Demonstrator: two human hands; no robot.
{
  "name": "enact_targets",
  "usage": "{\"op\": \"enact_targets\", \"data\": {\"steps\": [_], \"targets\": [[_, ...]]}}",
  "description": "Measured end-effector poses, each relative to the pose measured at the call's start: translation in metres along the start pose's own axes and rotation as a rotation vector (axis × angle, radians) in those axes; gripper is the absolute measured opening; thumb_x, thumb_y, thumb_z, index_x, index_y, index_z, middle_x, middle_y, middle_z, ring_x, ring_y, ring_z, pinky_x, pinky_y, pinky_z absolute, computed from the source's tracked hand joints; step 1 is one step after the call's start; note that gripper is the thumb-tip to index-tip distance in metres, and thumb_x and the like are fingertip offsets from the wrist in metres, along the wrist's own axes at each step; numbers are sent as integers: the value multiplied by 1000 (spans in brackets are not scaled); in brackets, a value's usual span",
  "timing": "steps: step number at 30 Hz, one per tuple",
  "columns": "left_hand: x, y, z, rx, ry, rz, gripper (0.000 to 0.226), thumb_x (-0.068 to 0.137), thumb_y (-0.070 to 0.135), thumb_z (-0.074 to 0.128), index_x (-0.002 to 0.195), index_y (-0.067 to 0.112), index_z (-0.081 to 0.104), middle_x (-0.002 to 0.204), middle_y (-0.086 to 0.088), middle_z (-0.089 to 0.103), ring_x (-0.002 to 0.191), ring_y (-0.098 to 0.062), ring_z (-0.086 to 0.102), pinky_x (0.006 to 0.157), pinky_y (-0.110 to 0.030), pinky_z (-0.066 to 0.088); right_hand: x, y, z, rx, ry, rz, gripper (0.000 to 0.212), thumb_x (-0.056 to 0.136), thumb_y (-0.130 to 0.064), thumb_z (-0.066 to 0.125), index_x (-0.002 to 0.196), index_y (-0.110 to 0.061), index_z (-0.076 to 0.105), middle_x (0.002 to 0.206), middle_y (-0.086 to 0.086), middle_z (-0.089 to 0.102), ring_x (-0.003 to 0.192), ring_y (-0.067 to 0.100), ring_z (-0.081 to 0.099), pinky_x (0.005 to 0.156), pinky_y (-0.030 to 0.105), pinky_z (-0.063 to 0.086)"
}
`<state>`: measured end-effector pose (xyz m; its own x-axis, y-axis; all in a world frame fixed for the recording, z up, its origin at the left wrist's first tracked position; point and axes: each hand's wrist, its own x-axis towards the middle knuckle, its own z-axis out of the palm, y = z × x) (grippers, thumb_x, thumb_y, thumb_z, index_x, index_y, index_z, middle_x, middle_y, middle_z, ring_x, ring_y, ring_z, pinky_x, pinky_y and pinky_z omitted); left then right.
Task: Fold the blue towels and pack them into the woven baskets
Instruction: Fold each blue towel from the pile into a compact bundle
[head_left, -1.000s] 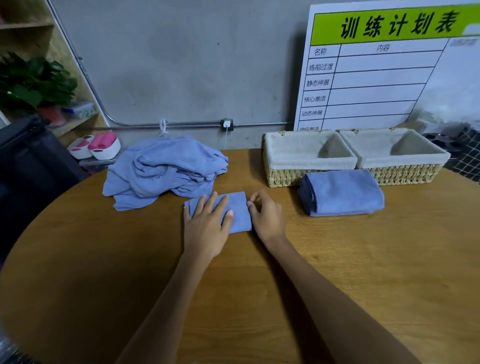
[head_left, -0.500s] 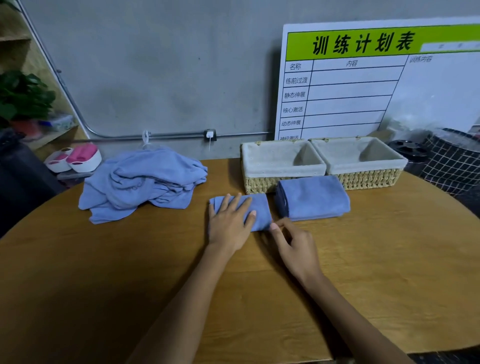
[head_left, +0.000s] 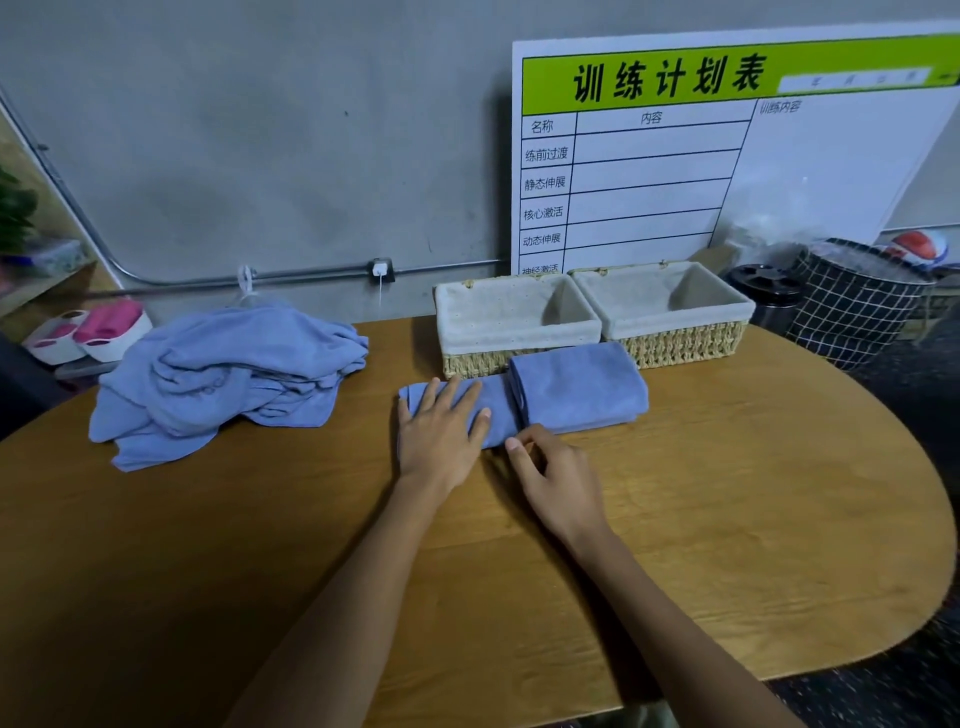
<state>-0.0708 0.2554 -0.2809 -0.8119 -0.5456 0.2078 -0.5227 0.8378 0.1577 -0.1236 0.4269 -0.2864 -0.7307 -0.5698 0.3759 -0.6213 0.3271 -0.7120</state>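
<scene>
At 12 o'clock we press the soft, light small folded towel (head_left: 493, 410) with left hand (head_left: 441, 441) fingers spread; right hand (head_left: 556, 478) fingers pinch its floppy right corner.

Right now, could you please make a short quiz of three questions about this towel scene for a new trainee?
1. True or false: both woven baskets already contain folded towels.
2. Which hand lies flat on the small folded towel? A) left hand B) right hand
3. Fill in: the unfolded towel pile lies on the ___ side of the table.

Key: 1 false, both are empty; 2 A; 3 left.
</scene>
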Motion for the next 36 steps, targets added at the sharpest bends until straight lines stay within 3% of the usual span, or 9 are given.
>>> {"op": "enact_targets", "data": {"steps": [6, 9, 13, 16, 21, 27, 30, 34, 36], "targets": [[-5, -5, -1, -30, 100, 50, 68, 97, 60, 6, 155, 36, 32, 164, 6, 26, 153, -20, 17, 121, -57, 12, -2, -1, -2, -6, 1, -6, 24, 99, -48, 51, 88, -29, 60, 64, -9, 61, 61, 8, 58, 55, 33, 45], [-24, -22, -6, -136, 216, 56, 63, 99, 57, 15, 150, 33, 43, 162, 8, 30, 152, -17, 21, 122, -56, 11, -2, -2, -2, -22, 6, 0, 25, 98, -48, 51, 85, -29, 60, 62, -9, 60, 60, 8, 58, 54, 34, 43], [-69, -86, -21, -162, 340, -52, 52, 99, 48, 29, 137, 28, 58, 150, 7, 49, 139, -15, 43, 114, -53, 31, -5, -3, -3, -53, -11, 9, 24, 97, -48, 54, 83, -29, 62, 66, -9, 64, 68, 14, 63, 57, 34, 43], [-97, -149, -31, -87, 291, -177, 45, 99, 44, 35, 131, 25, 61, 138, 4, 57, 126, -20, 54, 104, -47, 43, -5, -5, -2, -100, -72, -18, 21, 96, -48, 54, 90, -31, 64, 77, -7, 70, 76, 17, 66, 58, 34, 44], [-96, -200, -61, 37, 319, -99, 40, 100, 41, 42, 125, 19, 65, 119, 0, 64, 109, -23, 61, 88, -44, 50, 1, -29, 21, -463, -331, -324, 24, 101, -51, 39, 115, -34, 49, 96, -7, 67, 79, 17, 65, 58, 30, 42], [-14, -233, -119, 34, 577, -346, 38, 94, 32, 66, 126, 13, 62, 122, -14, 57, 109, -39, 54, 87, -54, 44, 11, -76, 80, -389, -404, -525, 26, 102, -47, 35, 115, -28, 48, 89, 0, 67, 77, 26, 65, 55, 33, 39], [11, -253, -126, -15, 567, -444, 36, 94, 33, 67, 124, 14, 65, 123, -14, 59, 109, -40, 54, 87, -56, 46, 12, -88, 108, -381, -370, -687, 22, 98, -44, 37, 104, -26, 47, 70, -2, 64, 56, 25, 62, 44, 27, 31], [21, -263, -124, -19, 556, -324, 12, 92, 20, 70, 89, 11, 77, 87, -14, 73, 84, -39, 66, 71, -44, 48, 15, -90, 120, -352, -393, -713, 27, 99, -45, 32, 105, -24, 48, 72, -2, 65, 54, 23, 60, 45, 27, 37], [23, -268, -126, -50, 513, -296, 11, 90, 16, 72, 87, 7, 76, 86, -16, 72, 82, -39, 65, 70, -43, 49, 16, -93, 117, -316, -424, -680, 34, 99, -47, 27, 109, -23, 49, 80, 1, 68, 63, 26, 62, 51, 32, 42]]}}
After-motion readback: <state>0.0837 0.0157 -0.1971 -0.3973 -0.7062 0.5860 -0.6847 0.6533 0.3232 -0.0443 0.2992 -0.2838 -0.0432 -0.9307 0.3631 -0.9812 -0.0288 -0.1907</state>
